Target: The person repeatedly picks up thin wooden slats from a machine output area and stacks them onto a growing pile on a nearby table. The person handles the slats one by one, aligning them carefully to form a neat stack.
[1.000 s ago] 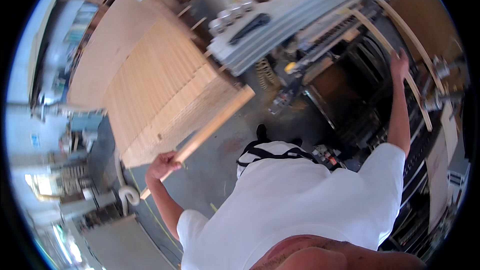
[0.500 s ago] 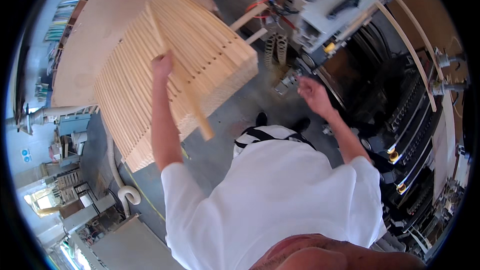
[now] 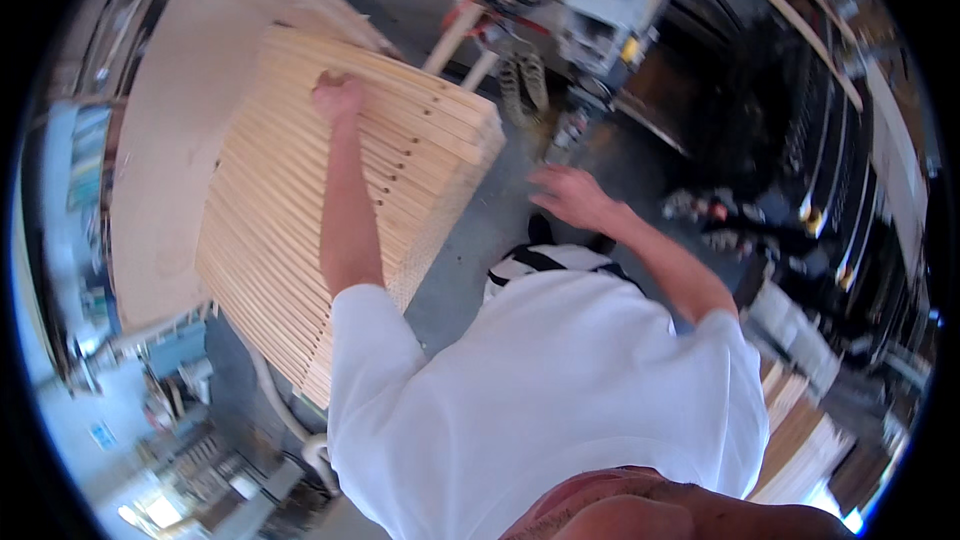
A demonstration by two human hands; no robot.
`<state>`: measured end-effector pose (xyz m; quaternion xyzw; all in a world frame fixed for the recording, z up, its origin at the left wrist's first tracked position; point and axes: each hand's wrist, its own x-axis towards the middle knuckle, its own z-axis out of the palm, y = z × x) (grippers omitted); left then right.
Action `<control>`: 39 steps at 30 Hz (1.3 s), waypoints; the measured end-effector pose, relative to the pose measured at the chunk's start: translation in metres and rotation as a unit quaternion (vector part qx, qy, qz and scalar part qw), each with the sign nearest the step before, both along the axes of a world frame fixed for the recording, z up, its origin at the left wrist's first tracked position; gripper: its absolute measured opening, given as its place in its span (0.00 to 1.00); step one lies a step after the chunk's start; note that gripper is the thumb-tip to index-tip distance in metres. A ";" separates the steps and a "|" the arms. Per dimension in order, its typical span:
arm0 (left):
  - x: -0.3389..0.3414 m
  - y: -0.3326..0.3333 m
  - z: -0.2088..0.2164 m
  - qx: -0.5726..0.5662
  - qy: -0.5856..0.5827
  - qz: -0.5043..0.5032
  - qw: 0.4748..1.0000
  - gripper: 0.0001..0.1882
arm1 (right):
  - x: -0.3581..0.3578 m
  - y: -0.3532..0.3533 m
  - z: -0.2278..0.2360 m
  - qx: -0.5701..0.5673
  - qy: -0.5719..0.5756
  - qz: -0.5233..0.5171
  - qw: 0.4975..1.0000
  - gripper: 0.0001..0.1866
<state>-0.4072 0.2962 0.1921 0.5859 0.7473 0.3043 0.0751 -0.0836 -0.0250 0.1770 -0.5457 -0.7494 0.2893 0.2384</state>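
A broad stack of pale wooden strips (image 3: pixel 285 210), laid side by side in layers with dark holes near their ends, stands in front of me to the left. My left hand (image 3: pixel 338 97) is closed on a wooden strip at the top of the stack, toward its far side. That strip lies in line with the others, and my fingers partly hide it. To the right of the stack, above the floor, my right hand (image 3: pixel 575 196) hangs with its fingers stretched and nothing in them. Motion blurs the picture somewhat.
A large wooden panel (image 3: pixel 165 160) stands behind the stack. At the upper right is a grey machine (image 3: pixel 610 0) with coiled hoses (image 3: pixel 522 80) beside it. Dark machinery (image 3: pixel 760 130) fills the right. A pale duct hose (image 3: pixel 270 385) runs along the floor at the left.
My left hand has brought the slanting strip down onto the stack, in line with the others. My right hand has moved left, and its fingers have straightened. The whole view has turned.
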 end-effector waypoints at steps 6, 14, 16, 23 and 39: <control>-0.017 -0.004 -0.048 0.062 -0.033 -0.148 0.987 0.22 | -0.060 0.080 0.013 0.020 -0.056 0.092 0.994 0.09; 0.010 -0.026 -0.032 0.109 -0.001 -0.141 0.984 0.24 | -0.062 0.090 0.016 -0.316 0.208 -0.081 0.922 0.21; -0.012 -0.023 -0.039 0.143 -0.022 -0.141 0.979 0.24 | -0.075 0.089 0.025 -0.330 0.257 -0.105 0.902 0.25; -0.002 -0.054 -0.023 0.144 0.061 -0.161 0.975 0.28 | -0.090 0.073 0.026 0.029 0.058 -0.183 0.981 0.22; 0.010 -0.016 -0.045 0.036 -0.041 -0.170 0.984 0.31 | -0.083 0.089 0.005 0.018 -0.014 -0.060 0.998 0.10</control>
